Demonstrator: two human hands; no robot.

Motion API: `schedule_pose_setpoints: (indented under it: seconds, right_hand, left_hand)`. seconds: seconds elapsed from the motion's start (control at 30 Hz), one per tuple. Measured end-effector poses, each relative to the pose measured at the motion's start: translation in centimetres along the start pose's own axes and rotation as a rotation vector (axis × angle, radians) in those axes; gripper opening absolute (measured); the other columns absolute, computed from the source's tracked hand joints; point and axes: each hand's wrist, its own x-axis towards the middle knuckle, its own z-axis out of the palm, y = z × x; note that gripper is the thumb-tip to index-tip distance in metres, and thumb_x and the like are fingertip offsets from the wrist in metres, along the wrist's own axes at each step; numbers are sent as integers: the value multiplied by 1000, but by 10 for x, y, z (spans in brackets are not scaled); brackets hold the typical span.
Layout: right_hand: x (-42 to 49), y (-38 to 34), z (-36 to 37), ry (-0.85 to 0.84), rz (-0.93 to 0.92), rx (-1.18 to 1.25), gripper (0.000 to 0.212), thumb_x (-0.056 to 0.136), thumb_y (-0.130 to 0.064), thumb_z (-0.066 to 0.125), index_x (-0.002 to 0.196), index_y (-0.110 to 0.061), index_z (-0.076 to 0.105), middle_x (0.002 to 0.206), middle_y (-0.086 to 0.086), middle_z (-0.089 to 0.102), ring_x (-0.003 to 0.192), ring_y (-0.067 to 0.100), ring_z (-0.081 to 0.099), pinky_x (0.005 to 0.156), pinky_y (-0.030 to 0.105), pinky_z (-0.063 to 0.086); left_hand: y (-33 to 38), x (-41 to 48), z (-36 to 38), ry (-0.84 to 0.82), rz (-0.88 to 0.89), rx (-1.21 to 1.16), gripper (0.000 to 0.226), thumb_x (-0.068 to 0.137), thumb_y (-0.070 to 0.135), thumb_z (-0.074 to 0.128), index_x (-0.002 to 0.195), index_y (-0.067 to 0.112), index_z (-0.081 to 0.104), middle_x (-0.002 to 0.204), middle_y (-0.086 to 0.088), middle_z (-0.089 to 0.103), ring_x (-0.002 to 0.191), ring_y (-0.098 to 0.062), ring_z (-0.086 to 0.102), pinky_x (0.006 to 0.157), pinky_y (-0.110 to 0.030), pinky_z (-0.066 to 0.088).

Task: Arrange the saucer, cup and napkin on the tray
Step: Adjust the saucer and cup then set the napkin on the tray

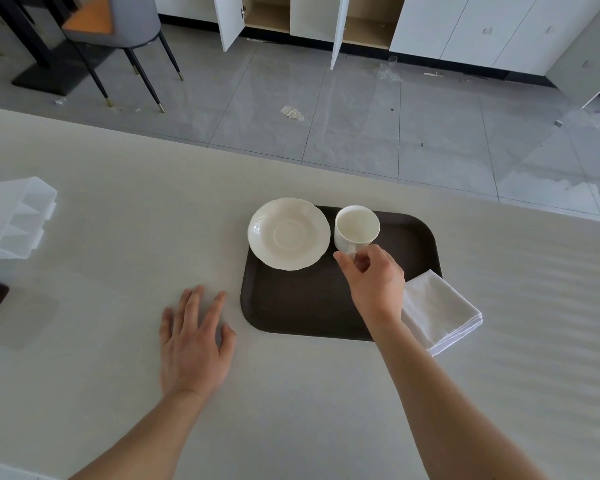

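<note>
1. The dark brown rectangular plastic tray (309, 306) with rounded corners lay flat on the pale off-white countertop (118, 202) and served as the reference landmark.
2. The cream round ceramic saucer (289, 233) with a scalloped rim sat at the tray's far left corner, its left edge overhanging the tray rim. It was empty.
3. The white cylindrical ceramic cup (356, 230) stood upright toward the far edge of the tray, just right of the saucer and close beside it; contact between the two could not be determined. The cup appeared empty.
4. The right hand (374, 282) reached over the tray, thumb and fingers pinched on the near lower side of the cup, where the handle was hidden by the fingers. Whether the cup rested on the tray or was lifted clear could not be told.
5. The left hand (193, 341) lay flat, palm down and fingers spread, on the countertop just left of the tray's near left corner, holding nothing.
6. The white folded cloth napkin (440, 313) lay at the tray's near right corner, one corner overlapping the tray rim and the rest on the countertop.
7. A clear plastic container (14, 220) lay well left of the tray.
</note>
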Motion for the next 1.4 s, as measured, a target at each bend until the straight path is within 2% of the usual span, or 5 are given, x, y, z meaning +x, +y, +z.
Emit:
schedule_pose_setpoints:
  seconds: [0.63, 0.87, 0.97, 1.13, 1.4]
  right_hand:
    - [-20, 65, -101, 90, 29, -262, 2, 83, -15, 70, 84, -17, 70, 81, -2, 66, 72, 24, 59, 56, 29, 44]
    - [-11, 92, -117, -108, 174, -551, 50, 84, -44, 67, 127, -20, 57, 125, 6, 60, 116, 32, 45, 84, 41, 47]
    - [-4, 95, -119, -256, 287, -547, 46, 86, -48, 62, 122, -20, 56, 112, 5, 65, 101, 30, 54, 73, 37, 43]
    - [4, 93, -131, -319, 362, -408, 14, 85, -33, 60, 79, -21, 63, 72, 2, 64, 67, 26, 60, 57, 32, 45]
    - [11, 97, -131, -182, 468, 58, 8, 79, -12, 66, 74, -16, 70, 73, 8, 71, 58, 25, 69, 64, 45, 62]
  left_hand:
    - [4, -2, -5, 10, -7, -25, 59, 85, 34, 34, 141, 24, 50, 153, -13, 38, 146, -28, 28, 120, -53, 18]
    - [4, -2, -6, 6, -6, -33, 60, 85, 36, 32, 141, 25, 49, 153, -13, 38, 146, -29, 29, 120, -53, 17]
    - [4, -1, -5, 1, -8, -33, 60, 85, 36, 32, 142, 25, 49, 153, -13, 37, 146, -29, 28, 120, -53, 17]
    - [4, -1, -6, 1, -8, -42, 60, 85, 36, 32, 141, 24, 49, 153, -14, 37, 146, -29, 28, 119, -54, 18]
    - [4, -1, -5, -3, -11, -39, 60, 85, 36, 31, 141, 25, 49, 153, -13, 37, 146, -28, 27, 120, -52, 17]
